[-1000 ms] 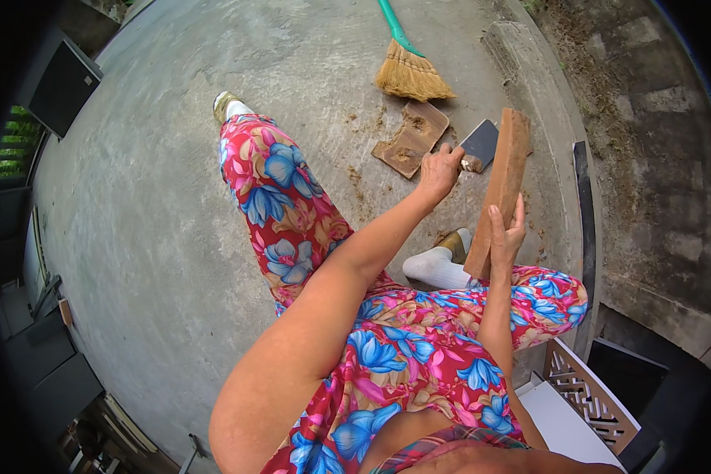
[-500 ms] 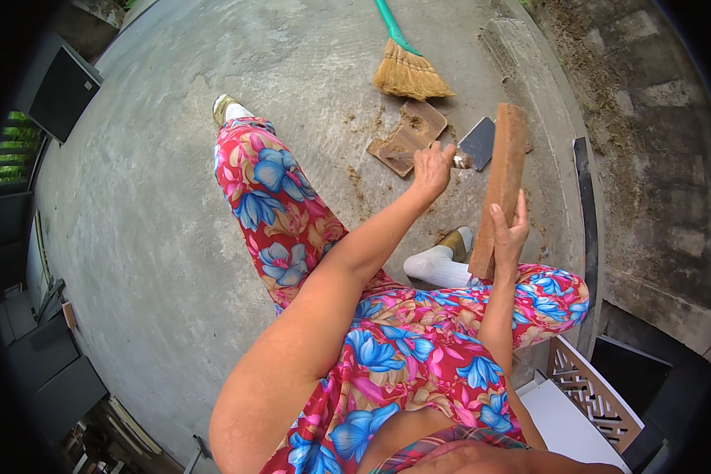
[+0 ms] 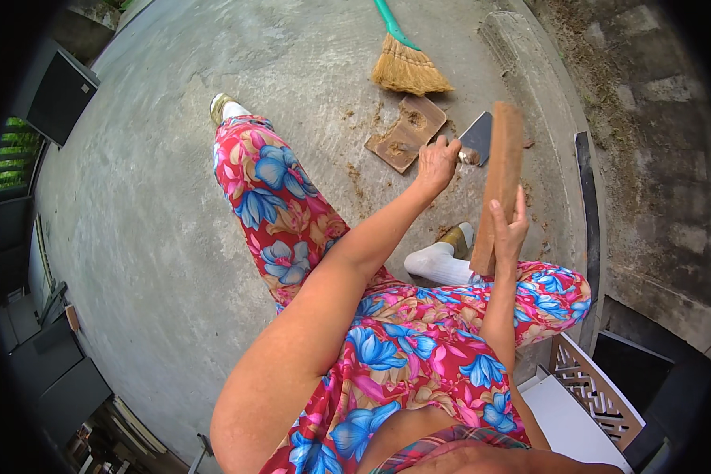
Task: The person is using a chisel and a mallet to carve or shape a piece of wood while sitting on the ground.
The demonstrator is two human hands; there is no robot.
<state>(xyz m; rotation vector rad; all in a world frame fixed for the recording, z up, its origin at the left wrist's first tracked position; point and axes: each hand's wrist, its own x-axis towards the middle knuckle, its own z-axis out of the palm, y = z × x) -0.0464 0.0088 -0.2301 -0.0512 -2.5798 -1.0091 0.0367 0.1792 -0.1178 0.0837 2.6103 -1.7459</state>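
My left hand (image 3: 437,164) is closed around the handle of a broad, dark-bladed tool that looks like a cleaver (image 3: 476,139). Its blade points away to the right, close to the wood, but I cannot tell whether they touch. In my right hand (image 3: 510,229) is a long reddish-brown piece of wood (image 3: 501,166), gripped near its lower end and standing steeply tilted. Beyond my left hand a brown wooden block (image 3: 415,118) with hollows in its top lies on the concrete, with light brown bits scattered around it.
A straw broom (image 3: 409,65) with a green handle rests behind the block. My legs in flowered trousers (image 3: 280,193) spread over the concrete floor (image 3: 150,237). A low wall (image 3: 663,189) runs along the right, and a white piece with a cut-out panel (image 3: 596,387) stands at lower right.
My left hand and the blade have shifted slightly and turned. The tool's handle end, seen left of the hand before, is now hidden. The wood in my right hand has moved slightly left.
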